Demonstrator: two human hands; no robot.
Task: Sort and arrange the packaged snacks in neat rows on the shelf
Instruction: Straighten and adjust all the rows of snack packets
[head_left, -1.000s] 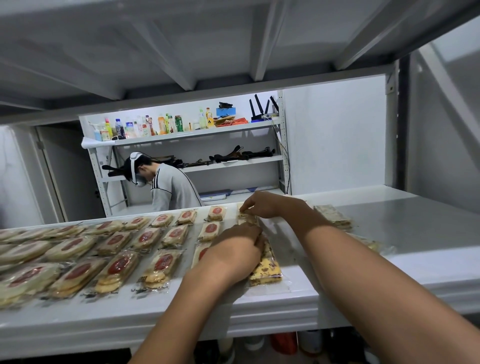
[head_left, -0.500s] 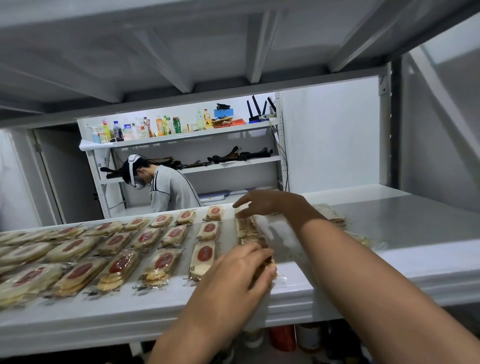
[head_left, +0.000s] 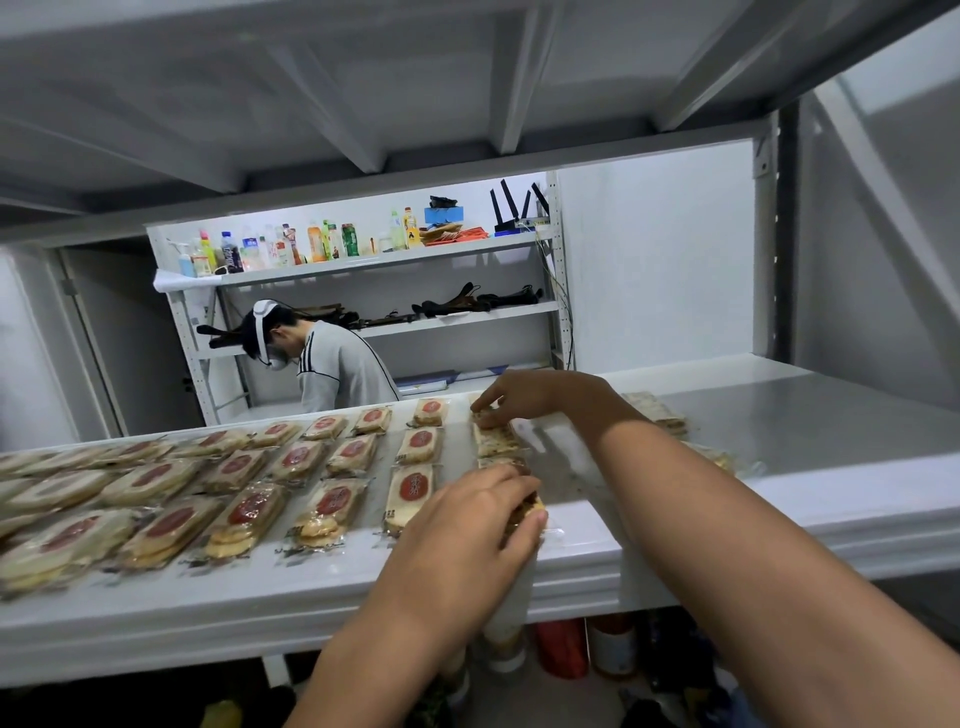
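Rows of clear-wrapped biscuit packs with red round labels cover the left and middle of the white shelf. Right of them runs a column of nut-brittle packs. My left hand curls over the front brittle pack at the shelf's front edge, thumb against its near end. Fingertips of my right hand pinch the rear brittle pack at the back of the column. Loose brittle packs lie to the right behind my right forearm.
The shelf above hangs low overhead. A person in a grey top with a headset stands behind the shelf, before a rack of bottles. Bottles and jars stand below the shelf. Bare shelf surface stretches right.
My left hand slid from the middle of the column to the front pack at the shelf edge. My right hand stayed at the rear pack, lowering its fingertips onto it.
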